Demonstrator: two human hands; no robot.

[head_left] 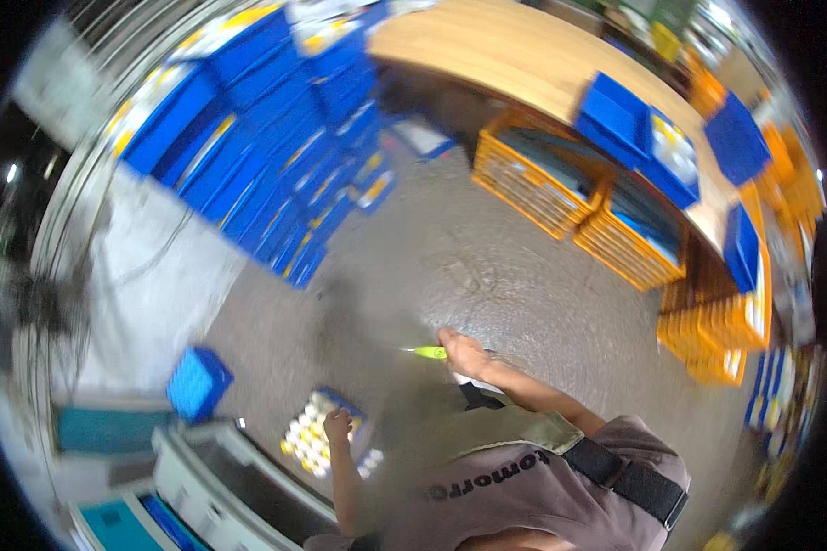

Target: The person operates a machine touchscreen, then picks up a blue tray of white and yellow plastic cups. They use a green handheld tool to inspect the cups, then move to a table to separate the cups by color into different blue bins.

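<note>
In the head view, the hands were well apart: the right hand was closed around a green-handled tool, its thin tip pointing left, while the left hand was over the white-and-yellow pieces in a blue tray; blur hid whether its fingers pinched one or merely hovered. Judging by this pose, the step looked like reaching among the pieces with the tool kept ready; it called for a firm grip on the handle, the tip turned clear of the left hand, and a light pinch on one piece so that its neighbours were not knocked. Counted, there was one tool and one such tray; the pieces were too smeared to number. One blue crate was left of the left hand. Ahead and to the right of the right hand, two orange crates sat side by side under the desk, with more farther right; the stacked blue bins ahead-left defied counting.
</note>
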